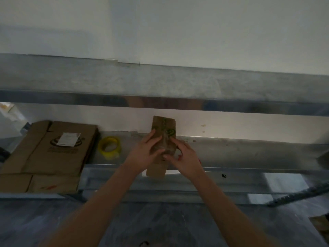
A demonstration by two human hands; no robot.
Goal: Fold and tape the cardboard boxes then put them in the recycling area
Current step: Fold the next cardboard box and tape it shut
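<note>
Dim light, picture soft.

- Small cardboard box [163,134]: flattened, brown, green print on its upper face. It sat at frame centre on the lower metal shelf [249,152]. Its long axis ran 12 to 6 o'clock, the far end close to the white wall [231,125] and the near end overhanging the shelf's front edge. A glossy strip ran down its middle; too blurred to say what it was.
- Left hand [145,151]: came in from 7 o'clock and held the box's left side. The fingers were slightly spread and curved over the face, and the thumb lay across it lower down.
- Right hand [184,158]: came in from 5 o'clock and gripped the box's right side. The fingers were together and curled onto the face, their tips just beside the left thumb. A spot of red showed under this hand; couldn't tell what.
- Yellow tape roll [109,147]: lay on the same shelf at 9 o'clock from the box, near it but apart, with neither hand on it.
- Stack of flattened boxes [44,157]: farther out at 9 o'clock, just beside the roll. The top sheet carried a dark round logo and a white label [68,139]. The stack's near end stuck out past the shelf front.
- Upper shelf [160,82]: a grey metal band across the frame at 12 o'clock, above the box.
</note>
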